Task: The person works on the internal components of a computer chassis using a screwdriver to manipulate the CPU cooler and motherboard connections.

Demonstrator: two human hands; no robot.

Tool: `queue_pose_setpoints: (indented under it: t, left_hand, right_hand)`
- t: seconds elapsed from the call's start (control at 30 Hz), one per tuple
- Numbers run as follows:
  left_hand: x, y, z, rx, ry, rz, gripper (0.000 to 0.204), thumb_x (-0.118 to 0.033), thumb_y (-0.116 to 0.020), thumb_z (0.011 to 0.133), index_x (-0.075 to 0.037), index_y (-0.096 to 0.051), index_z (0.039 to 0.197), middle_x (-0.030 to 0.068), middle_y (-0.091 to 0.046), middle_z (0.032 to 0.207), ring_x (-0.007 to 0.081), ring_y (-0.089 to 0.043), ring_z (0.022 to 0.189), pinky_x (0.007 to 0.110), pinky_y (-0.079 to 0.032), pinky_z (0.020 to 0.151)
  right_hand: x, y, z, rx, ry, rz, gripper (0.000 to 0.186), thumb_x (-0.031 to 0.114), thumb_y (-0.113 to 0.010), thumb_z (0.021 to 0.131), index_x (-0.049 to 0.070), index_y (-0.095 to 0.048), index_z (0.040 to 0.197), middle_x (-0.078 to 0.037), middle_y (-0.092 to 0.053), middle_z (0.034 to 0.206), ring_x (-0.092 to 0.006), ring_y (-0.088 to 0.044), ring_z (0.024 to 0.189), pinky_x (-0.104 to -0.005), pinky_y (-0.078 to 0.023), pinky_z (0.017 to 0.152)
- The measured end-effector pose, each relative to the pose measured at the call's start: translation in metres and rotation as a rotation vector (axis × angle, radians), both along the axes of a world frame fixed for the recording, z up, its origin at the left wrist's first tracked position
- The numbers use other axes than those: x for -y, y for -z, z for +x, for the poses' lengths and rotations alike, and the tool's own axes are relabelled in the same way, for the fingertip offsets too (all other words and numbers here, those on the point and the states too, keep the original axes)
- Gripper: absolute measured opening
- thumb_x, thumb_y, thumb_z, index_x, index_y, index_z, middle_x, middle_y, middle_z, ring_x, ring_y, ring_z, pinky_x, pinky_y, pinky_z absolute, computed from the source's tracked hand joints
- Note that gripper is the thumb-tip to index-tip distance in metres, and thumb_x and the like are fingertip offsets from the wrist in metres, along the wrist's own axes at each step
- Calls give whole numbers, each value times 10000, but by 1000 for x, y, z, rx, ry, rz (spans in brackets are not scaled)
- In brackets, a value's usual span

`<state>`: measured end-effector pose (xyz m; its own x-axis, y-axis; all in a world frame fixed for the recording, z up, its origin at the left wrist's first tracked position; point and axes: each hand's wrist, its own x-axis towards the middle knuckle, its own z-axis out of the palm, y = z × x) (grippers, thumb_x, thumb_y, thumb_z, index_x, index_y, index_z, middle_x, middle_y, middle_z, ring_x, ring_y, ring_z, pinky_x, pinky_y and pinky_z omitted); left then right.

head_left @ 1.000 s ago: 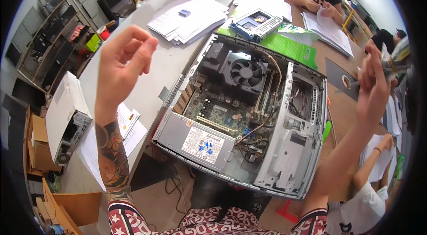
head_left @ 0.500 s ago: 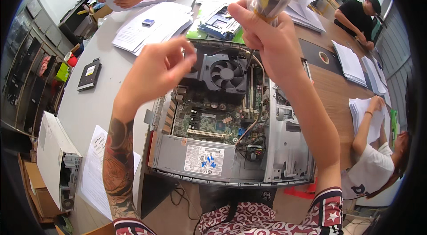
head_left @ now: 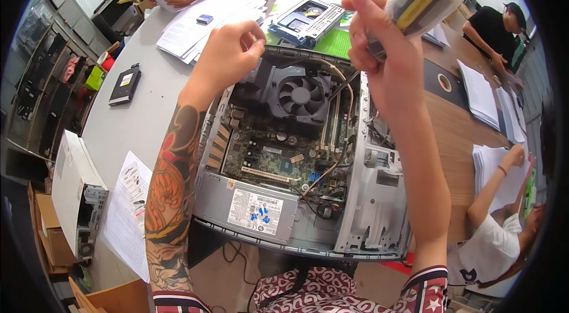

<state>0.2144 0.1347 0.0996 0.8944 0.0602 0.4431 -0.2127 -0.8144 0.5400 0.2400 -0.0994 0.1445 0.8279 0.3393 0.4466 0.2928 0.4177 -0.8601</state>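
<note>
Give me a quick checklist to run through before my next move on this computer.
1. Computer case open: ok, circuit board exposed.
2. Yellow-handled tool gripped: ok, in the right hand.
3. Tool tip placed: cannot tell; a dark shaft slants down beside the fan, its end indistinct.
4. Fan stopped: seems ok, blades look sharp.
5. Left hand empty: cannot tell, fingers curled.
6. Drive unit outside the case: ok, beyond its far edge.

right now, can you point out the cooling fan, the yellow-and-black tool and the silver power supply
Cooling fan (head_left: 300, 95): head view, on its central hub.
Yellow-and-black tool (head_left: 419, 5): head view, on the yellow part of its handle.
Silver power supply (head_left: 244, 210): head view, on its white label.
</note>
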Motion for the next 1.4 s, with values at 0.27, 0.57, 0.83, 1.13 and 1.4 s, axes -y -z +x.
queue_pose_setpoints:
  t: [0.27, 0.57, 0.83, 1.13, 1.4]
  left_hand:
    - [27, 16, 18, 134, -76, 89, 122, -109, -628, 837, -18, -676, 901, 105, -653, 680, 200, -620, 608, 327, -490, 600]
    - [70, -3, -13, -510, 341, 329, 345, -266, -805, 746, -32, -632, 932, 129, -560, 978, 327, -597, 928, 402, -473, 797]
    - [68, 3, -22, -499, 338, 572, 300, -165, -830, 633, -63, -680, 872, 105, -547, 1027, 308, -571, 955, 405, -464, 857]
    - [64, -1, -17, -540, 356, 554, 242, -133, -791, 666, -36, -569, 672, 80, -606, 702, 310, -620, 744, 405, -477, 671]
    - [64, -2, -21, -524, 307, 535, 183, -88, -764, 684, -22, -594, 701, 89, -623, 698, 311, -624, 756, 404, -475, 685]
  right_hand:
    - [13, -3, 18, -58, 40, 130, 252, 210, -717, 841, -9, -643, 942, 13, -489, 646, -31, -284, 447, -228, -198, 427]
    - [24, 1, 34, -291, 22, 33, 297, 239, -688, 893, 22, -609, 1080, 12, -509, 702, -14, -279, 447, -200, -188, 414]
    - [14, 11, 33, -239, -27, 36, 206, 235, -683, 889, 37, -649, 938, -8, -541, 706, -30, -310, 456, -219, -211, 431]
    - [17, -18, 8, -450, 5, 18, 253, 224, -652, 904, 36, -546, 1034, -35, -505, 748, -38, -324, 460, -208, -221, 424]
    - [17, -8, 15, -360, -6, 0, 238, 224, -651, 909, 39, -557, 1025, -23, -499, 726, -42, -341, 459, -209, -225, 418]
